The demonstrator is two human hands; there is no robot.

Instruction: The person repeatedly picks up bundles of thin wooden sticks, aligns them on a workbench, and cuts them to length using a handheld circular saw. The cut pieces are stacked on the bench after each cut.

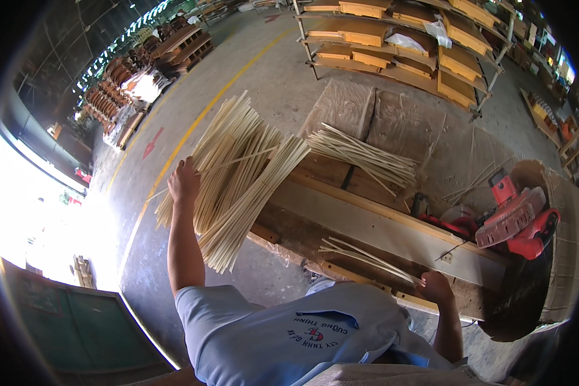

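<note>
My left hand (184, 180) is closed around one thin, pale wooden stick (244, 156), which slants across the top of a large pile. That pile is made of bundled pale sticks (228, 145), and a narrower bundle (254, 202) lies along its right side. To the right, low over the workbench, my right hand (436, 286) grips the near end of a few similar sticks (370, 258). Their other ends fan out to the left above the bench. Another stack of sticks (367, 157) rests on the bench's far side.
A long wooden bench (373, 228) stretches in front of me. At its right end sit a red power saw (511, 215) and a cardboard box (567, 257). Plastic-wrapped boards (402, 119) lie beyond. A rack of wooden panels (399, 48) stands at the back.
</note>
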